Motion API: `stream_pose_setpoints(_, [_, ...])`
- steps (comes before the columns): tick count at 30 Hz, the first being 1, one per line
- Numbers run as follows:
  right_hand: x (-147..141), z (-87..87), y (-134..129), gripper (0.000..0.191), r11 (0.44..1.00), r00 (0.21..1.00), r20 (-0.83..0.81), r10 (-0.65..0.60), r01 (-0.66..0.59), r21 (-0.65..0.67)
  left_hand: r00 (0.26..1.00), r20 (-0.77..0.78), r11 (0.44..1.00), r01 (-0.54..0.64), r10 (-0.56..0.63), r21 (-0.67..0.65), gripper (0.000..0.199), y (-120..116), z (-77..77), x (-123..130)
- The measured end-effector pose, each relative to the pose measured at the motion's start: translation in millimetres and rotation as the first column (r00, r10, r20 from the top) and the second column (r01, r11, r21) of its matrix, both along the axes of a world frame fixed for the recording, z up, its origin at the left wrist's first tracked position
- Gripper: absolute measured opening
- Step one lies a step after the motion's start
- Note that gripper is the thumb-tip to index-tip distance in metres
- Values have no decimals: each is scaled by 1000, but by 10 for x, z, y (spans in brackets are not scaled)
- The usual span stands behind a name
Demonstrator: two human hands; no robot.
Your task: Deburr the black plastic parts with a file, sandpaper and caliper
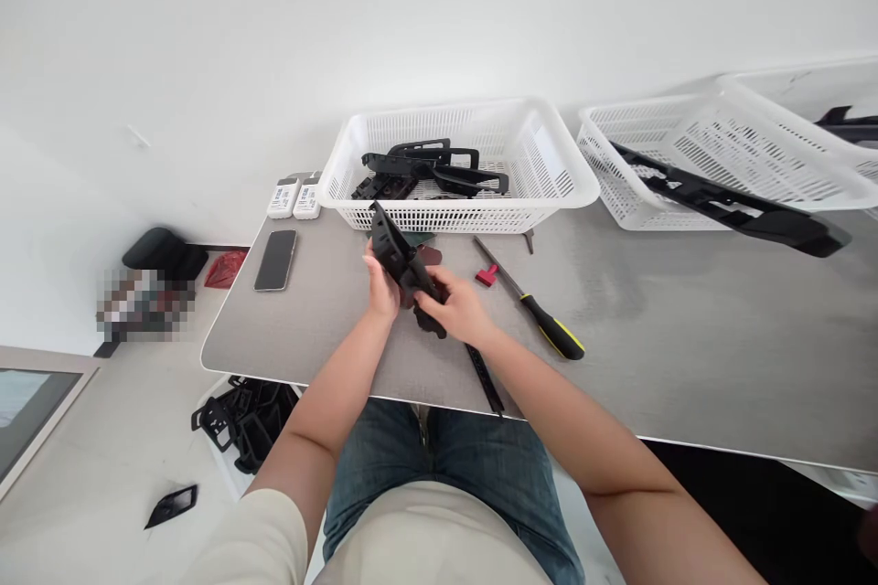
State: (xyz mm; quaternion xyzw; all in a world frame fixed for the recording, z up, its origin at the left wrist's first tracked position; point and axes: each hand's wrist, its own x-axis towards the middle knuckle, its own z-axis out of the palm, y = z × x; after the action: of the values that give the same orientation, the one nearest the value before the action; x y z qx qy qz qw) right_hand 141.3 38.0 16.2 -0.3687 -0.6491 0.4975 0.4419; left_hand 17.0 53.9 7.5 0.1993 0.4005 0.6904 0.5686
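Observation:
A black plastic trim part [392, 247] is held tilted above the grey table, between both hands. My left hand [381, 289] is closed around its left side, and my right hand [458, 306] grips its lower right end. Under my right wrist a thin black strip [486, 379] lies at the table's front edge. To the right lie a file [554, 327] with a black and yellow handle and a small red piece [487, 275]. Dark green and reddish flat pieces [429, 255] show partly behind the part.
A white basket [562, 187] with several black parts stands behind my hands. More white baskets [631, 215] stand right, a long black part [741, 206] jutting out. A phone [275, 260] and white boxes [306, 199] lie left. Black parts [251, 420] fill a floor bin.

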Motion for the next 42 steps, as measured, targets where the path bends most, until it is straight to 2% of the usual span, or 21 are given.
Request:
stream_pose_setpoints(1, [46,0,46,22,994,996,-83,-16,6,-111,999,8,996,-47,46,80,55,24,0,-11])
stream_pose_setpoints(3, [157,14,139,21,941,963,-259,-67,-25,-338,999,0,989,-50,51,138,45,69,-6,-39])
stream_pose_setpoints(5, [259,30,215,22,865,933,-348,-89,-101,-491,996,14,991,84,-86,105,36,94,-8,-65])
stream_pose_setpoints(7, [323,26,264,23,808,934,-349,-80,-144,-571,976,48,976,212,-214,52,34,93,2,-83])
stream_pose_setpoints(9, [347,-5,292,22,804,951,-290,-105,-90,-588,969,54,971,241,-241,14,35,76,16,-93])
stream_pose_setpoints(11, [347,-47,309,20,851,955,-212,-210,72,-520,974,27,974,225,-225,-4,33,56,25,-96])
stream_pose_setpoints(13, [342,-81,319,22,897,927,-163,-339,266,-352,967,-11,967,253,-253,-12,34,38,25,-83])
stream_pose_setpoints(14, [339,-90,320,25,905,908,-147,-392,352,-239,959,-36,960,281,-281,-17,36,29,22,-67])
stream_pose_setpoints(16, [328,-96,307,27,884,880,-100,-465,468,5,942,-87,946,322,-325,-43,40,10,12,-15])
stream_pose_setpoints(18, [302,-97,272,24,844,868,-14,-497,487,224,933,-130,942,327,-334,-76,42,-11,4,48])
stream_pose_setpoints(21, [236,-108,183,27,841,879,148,-453,367,399,939,-175,954,280,-295,-106,41,-36,-2,111])
stream_pose_setpoints(24, [178,-116,83,34,852,897,240,-371,226,472,956,-201,976,201,-215,-88,41,-40,2,101])
stream_pose_setpoints(27, [170,-98,21,32,839,925,215,-313,164,518,963,-200,983,168,-179,-71,44,-35,14,62])
stream_pose_setpoints(30, [188,-76,32,27,856,942,124,-311,221,467,958,-177,973,215,-227,-82,45,-33,22,53])
stream_pose_setpoints(33, [189,-80,79,23,866,923,80,-375,319,385,950,-159,963,260,-269,-71,44,-28,12,67])
stream_pose_setpoints(35, [182,-89,92,19,861,908,100,-407,345,373,956,-161,969,237,-245,-66,45,-15,-1,64])
stream_pose_setpoints(37, [179,-87,74,15,869,907,134,-398,326,372,973,-161,985,157,-167,-69,45,7,-9,46])
stream_pose_setpoints(38, [179,-79,54,14,881,917,150,-370,296,369,980,-160,992,110,-119,-65,45,18,-10,35])
stream_pose_setpoints(40, [177,-54,4,13,919,957,181,-228,150,364,987,-158,999,33,-38,-39,43,35,-9,18])
stream_pose_setpoints(42, [163,-29,-42,14,922,978,188,-94,14,387,988,-157,1000,6,-7,-6,41,41,-8,14])
